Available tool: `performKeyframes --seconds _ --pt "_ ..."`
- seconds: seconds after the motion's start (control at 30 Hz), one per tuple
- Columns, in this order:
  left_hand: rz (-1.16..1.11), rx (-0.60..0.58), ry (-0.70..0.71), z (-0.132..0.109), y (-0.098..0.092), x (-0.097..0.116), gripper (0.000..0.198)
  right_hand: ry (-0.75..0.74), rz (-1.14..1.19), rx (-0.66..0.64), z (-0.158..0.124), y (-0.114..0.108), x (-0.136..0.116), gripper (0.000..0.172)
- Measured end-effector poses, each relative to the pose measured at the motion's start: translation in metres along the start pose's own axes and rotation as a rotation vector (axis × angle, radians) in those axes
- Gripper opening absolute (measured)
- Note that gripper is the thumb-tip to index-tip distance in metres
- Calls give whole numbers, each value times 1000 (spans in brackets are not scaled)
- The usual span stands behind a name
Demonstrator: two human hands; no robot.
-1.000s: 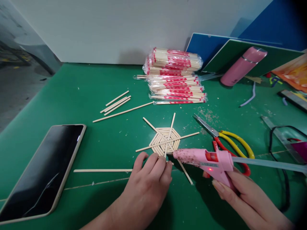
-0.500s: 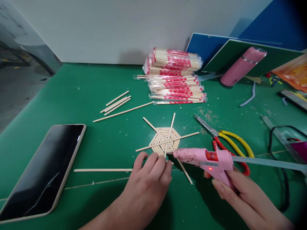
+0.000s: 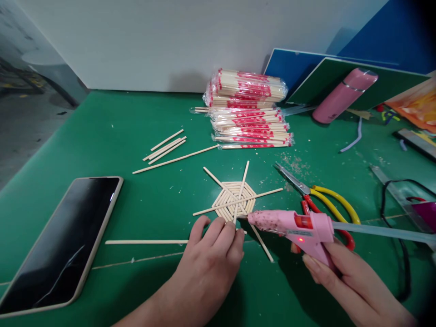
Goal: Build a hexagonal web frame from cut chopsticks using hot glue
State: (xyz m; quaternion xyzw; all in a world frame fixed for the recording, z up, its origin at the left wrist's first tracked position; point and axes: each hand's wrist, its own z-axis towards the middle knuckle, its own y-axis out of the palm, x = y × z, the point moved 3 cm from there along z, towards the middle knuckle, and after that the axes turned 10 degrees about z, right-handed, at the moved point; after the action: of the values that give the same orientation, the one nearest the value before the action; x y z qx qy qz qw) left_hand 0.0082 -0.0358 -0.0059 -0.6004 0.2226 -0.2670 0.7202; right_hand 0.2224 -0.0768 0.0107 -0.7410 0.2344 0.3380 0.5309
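A flat hexagonal web of wooden chopsticks [image 3: 229, 198] lies on the green table, with long spokes crossing at its centre. My left hand [image 3: 213, 254] is closed on its near edge, fingers bent down over the sticks; what lies beneath the fingertips is hidden. A small stick end shows beside those fingertips. One long chopstick [image 3: 146, 242] runs leftward from under this hand. My right hand [image 3: 344, 272] grips a pink glue gun [image 3: 289, 223] by its handle. The gun's red light is lit, a clear glue stick trails from its back, and its nozzle is at the web's near right edge.
Scissors [image 3: 315, 193] with red and yellow handles lie behind the glue gun. Wrapped chopsticks [image 3: 250, 109] are piled at the back, with cut sticks [image 3: 166, 147] to their left. A phone [image 3: 63, 240] lies at left, a pink bottle [image 3: 345, 95] stands tilted at back right.
The glue gun and my right hand have shifted slightly to the right, drawing the nozzle back a little. My left hand and the chopstick web stay in place.
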Motion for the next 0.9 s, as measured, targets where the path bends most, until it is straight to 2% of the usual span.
performKeyframes --seconds 0.17,0.43,0.9 --pt "-2 12 -2 0 -1 0 22 -18 -75 35 -3 -2 1 30" --pt "3 21 9 0 -1 0 24 -38 -68 8 1 2 5 33" --pt "6 17 3 1 0 0 23 7 -47 123 -10 -6 13 27"
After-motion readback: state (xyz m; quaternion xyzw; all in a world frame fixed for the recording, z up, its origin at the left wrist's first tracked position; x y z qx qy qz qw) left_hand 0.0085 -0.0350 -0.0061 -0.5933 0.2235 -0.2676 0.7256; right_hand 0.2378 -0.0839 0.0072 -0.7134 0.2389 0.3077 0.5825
